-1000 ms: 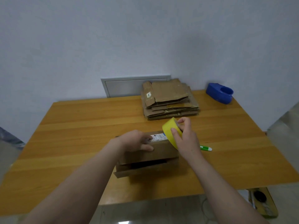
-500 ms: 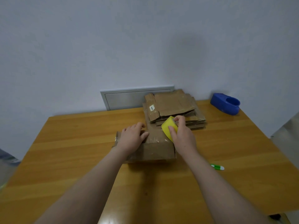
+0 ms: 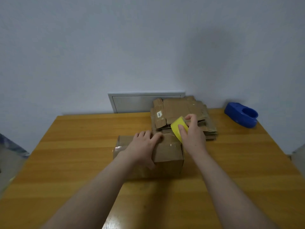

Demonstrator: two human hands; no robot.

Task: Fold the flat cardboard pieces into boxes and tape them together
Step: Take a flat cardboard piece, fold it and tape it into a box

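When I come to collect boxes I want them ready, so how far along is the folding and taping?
Done: one box is folded up on the table, with shiny tape across its top. In hand: the left hand presses its top while the right hand grips the yellow tape roll at its far edge. Left: the stack of flat cardboard behind it, not yet folded.

There is 1 box [image 3: 168, 151], 1 cardboard stack [image 3: 179, 108], 1 tape roll [image 3: 175, 128], 1 dispenser [image 3: 241, 116].
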